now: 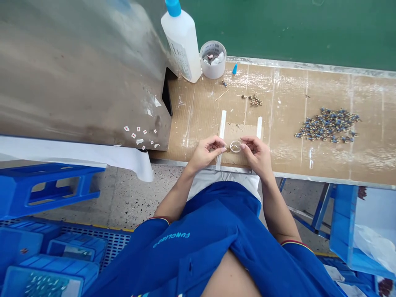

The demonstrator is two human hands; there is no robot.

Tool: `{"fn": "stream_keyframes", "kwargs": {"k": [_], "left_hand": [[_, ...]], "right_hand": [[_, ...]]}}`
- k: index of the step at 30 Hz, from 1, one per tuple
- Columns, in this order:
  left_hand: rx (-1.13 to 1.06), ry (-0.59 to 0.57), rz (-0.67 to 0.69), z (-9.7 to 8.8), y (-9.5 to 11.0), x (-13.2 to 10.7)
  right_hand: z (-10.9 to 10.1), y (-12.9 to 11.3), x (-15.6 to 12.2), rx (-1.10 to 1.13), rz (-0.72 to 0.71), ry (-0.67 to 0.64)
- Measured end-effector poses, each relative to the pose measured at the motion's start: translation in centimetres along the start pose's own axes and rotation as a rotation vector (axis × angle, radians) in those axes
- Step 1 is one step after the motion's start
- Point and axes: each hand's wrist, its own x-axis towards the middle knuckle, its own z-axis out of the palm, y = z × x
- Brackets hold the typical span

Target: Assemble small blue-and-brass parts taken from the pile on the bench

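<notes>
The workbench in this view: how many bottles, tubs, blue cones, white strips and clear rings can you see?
White plastic bottle with blue cap: 1
Round white tub of scraps: 1
Small blue cone: 1
Flat white strips: 2
Clear round ring: 1
Total: 6

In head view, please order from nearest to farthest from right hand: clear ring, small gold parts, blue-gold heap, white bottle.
From the right hand:
1. Clear round ring, just left.
2. Small gold metal parts, straight ahead.
3. Blue-and-gold parts heap, farther right.
4. White plastic bottle, blue cap, far back left.
</notes>
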Motion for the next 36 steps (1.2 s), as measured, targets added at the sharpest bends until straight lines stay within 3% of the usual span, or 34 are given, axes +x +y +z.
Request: {"fn": "stream_keyframes", "kwargs": {"k": [4,9,13,17,22,27,36], "left_hand": [[0.050,-0.035,0.036,0.0,-0.4,-0.5],[0.124,0.005,0.058,0.1,-0.6,-0.6],[0.119,-0.001,0.040,0.3,-0.8,-0.8],[0.249,0.095,0.097,-0.3,-0.3,-0.3],[0.608,0.340,0.117,-3.7,0.8,4.8],[0.760,0.573,-0.032,-7.3,0.3,10.6],[0.701,0.714,-0.159,-9.8,-0.9,12.5]], "right_hand": [[0.2,-0.7,0.8,-0.044,-0.077,-0.010],[0.3,-0.9,0.9,-0.081,-0.164,-0.016],[0.4,-0.6,1.1,-0.095,-0.162,0.007],[0.5,-0.7,1.4,-0.085,-0.141,-0.058],[0.5,-0.7,1.3,-0.082,-0.148,-0.055],[0.7,-0.7,1.0,-0.049,-0.160,-0.036],[0.6,-0.7,1.0,0.007,-0.131,-0.021]]}}
